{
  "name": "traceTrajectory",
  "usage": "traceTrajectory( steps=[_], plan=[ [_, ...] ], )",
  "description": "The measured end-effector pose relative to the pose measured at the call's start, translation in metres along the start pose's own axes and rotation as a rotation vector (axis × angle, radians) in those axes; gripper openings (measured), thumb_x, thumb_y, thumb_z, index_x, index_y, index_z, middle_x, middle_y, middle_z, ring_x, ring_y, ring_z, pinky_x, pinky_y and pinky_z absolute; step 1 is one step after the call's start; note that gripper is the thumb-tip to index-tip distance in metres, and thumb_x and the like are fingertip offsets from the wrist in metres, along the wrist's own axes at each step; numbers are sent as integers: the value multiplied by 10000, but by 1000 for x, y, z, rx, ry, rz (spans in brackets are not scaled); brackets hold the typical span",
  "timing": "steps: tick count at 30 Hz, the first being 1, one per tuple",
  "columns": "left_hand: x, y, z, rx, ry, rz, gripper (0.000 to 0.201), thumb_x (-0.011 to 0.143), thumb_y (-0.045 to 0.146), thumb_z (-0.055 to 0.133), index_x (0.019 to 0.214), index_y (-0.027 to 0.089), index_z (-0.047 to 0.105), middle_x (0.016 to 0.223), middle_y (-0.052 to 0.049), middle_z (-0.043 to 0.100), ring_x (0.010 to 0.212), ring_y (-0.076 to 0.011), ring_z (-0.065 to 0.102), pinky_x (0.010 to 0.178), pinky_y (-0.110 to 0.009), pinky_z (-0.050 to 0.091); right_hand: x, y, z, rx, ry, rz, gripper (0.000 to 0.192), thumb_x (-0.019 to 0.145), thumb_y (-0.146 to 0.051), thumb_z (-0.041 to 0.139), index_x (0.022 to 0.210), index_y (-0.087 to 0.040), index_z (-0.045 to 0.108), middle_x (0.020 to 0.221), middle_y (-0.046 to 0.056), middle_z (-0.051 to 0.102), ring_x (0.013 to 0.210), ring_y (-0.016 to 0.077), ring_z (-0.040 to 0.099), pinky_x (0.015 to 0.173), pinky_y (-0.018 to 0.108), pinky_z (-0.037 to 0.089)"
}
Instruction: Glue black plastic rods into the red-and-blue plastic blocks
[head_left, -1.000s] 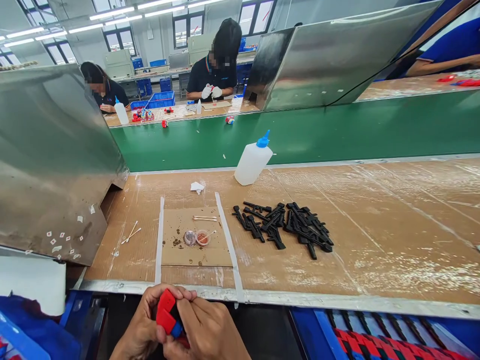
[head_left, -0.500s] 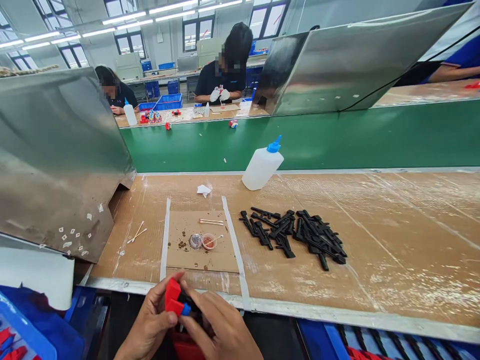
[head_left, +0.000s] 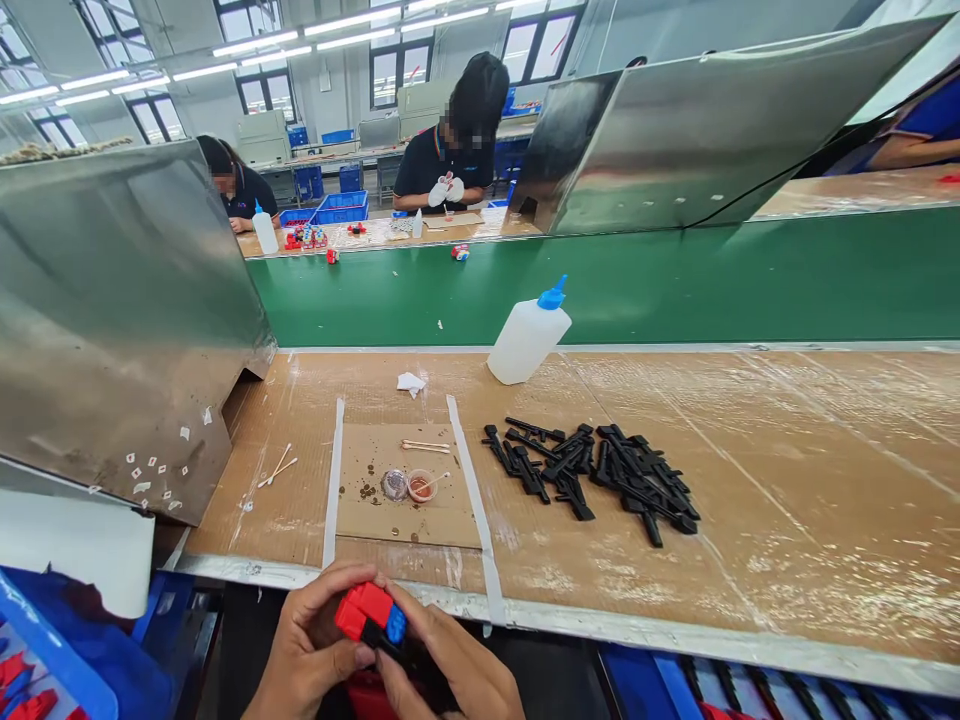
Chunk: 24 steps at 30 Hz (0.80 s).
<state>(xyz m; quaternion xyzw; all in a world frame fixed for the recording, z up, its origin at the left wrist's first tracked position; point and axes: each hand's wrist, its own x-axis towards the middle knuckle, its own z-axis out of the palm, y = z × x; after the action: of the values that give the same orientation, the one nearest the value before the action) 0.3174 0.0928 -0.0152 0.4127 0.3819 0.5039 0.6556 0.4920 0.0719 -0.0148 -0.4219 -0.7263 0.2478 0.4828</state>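
Just in front of the bench edge, my left hand (head_left: 309, 640) and my right hand (head_left: 459, 655) both hold a red, blue and black plastic toy part (head_left: 369, 608). The left thumb presses its lower black side, while fingers of my right hand close on the blue end. Some of the part is covered by the fingers. Beyond my hands, a cardboard sheet (head_left: 375, 525) carries a small cup of reddish-brown liquid (head_left: 422, 487) with a cotton swab in it, and a clear cup (head_left: 394, 485) beside it. Black toy guns (head_left: 634, 480) lie piled to the right.
A white squeeze bottle (head_left: 529, 340) with a blue nozzle stands behind the piles. Two swabs (head_left: 279, 467) lie at left by a metal panel (head_left: 127, 330). A green conveyor belt (head_left: 637, 285) runs across, with co-workers beyond. Blue bins (head_left: 652, 680) flank me below the bench.
The toy part has been turned in my hands, so that more of its red and blue faces show. On the conveyor belt, small toy pieces have shifted slightly left.
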Motion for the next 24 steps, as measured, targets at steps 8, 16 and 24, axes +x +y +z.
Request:
traceTrajectory(
  steps=[8, 16, 24],
  plan=[
    [1, -13, -8, -31, -119, 17, 468, 761, 350, 834, 1215, 309, 726, 1265, -73, 734, 1229, -285, 638, 1075, -356, 465, -6, 3, 4, -95, -22, -26, 502, 1009, -180, 507, 1498, -195, 393, 1156, 95, 731, 936, 210, 743, 816, 271, 622],
    [4, -7, 3, 80, 7, 53, 442, 699, 444, 861, 1106, 293, 779, 1141, -75, 787, 1106, -301, 710, 983, -340, 544, -5, 10, 6, -162, 23, -108, 544, 1006, -187, 522, 1530, -176, 375, 1208, 85, 726, 925, 190, 764, 873, 203, 599],
    [13, -9, 2, 585, -233, 98, 483, 725, 358, 835, 1194, 389, 726, 1172, -22, 778, 1053, -296, 741, 899, -332, 616, -49, 7, -33, -273, 108, 201, 465, 971, -315, 570, 1432, -305, 512, 1230, 4, 721, 1025, 193, 735, 903, 221, 587]
  ],
)
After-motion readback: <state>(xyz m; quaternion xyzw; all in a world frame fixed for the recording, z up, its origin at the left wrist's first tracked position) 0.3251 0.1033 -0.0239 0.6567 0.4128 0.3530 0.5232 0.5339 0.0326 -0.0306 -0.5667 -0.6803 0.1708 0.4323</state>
